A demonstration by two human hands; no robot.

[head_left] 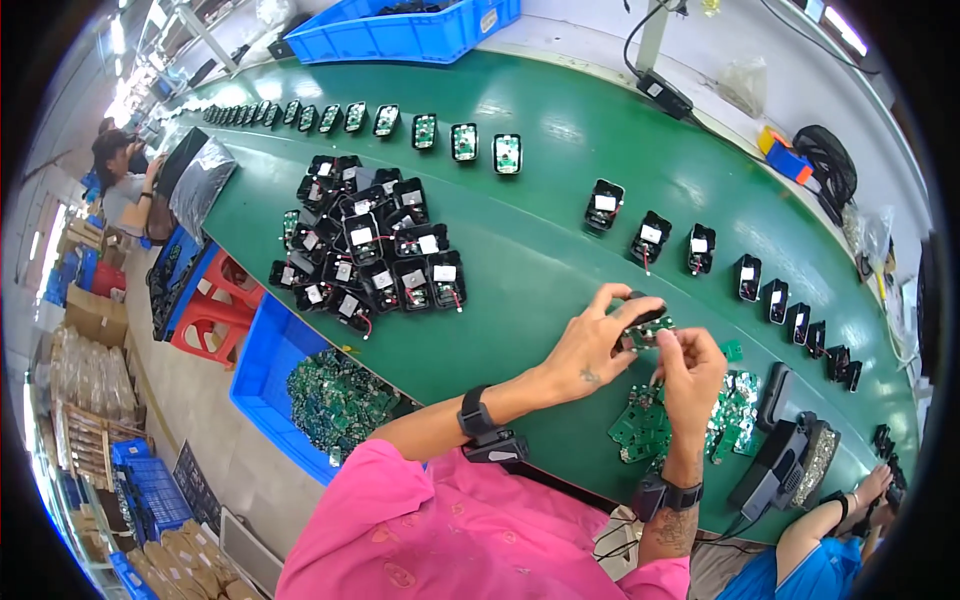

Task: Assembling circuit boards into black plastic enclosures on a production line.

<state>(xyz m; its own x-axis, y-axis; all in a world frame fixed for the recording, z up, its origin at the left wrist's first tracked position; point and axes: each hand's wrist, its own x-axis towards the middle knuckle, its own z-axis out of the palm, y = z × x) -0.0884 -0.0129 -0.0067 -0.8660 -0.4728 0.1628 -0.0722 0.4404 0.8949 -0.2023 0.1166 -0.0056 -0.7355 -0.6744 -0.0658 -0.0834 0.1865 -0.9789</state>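
Both hands meet over the green belt (540, 250): left hand (590, 345) grips a small black housing (643, 318) and right hand (690, 372) pinches its edge. Loose green circuit boards (650, 420) sit just below, with a pile of black housings (370, 250) well off to the left.

Bright pink short-sleeved top at six o'clock; bare forearms, a black band with a small black box on each wrist, tattoo on the right forearm

Deep green conveyor belt (540, 200), black housings with white labels (370, 255), green circuit boards (640, 425) heaped, bright blue bin (262, 370), red stool (215, 310), pink sleeves (450, 530), black wristbands (473, 412), grey floor (200, 410)
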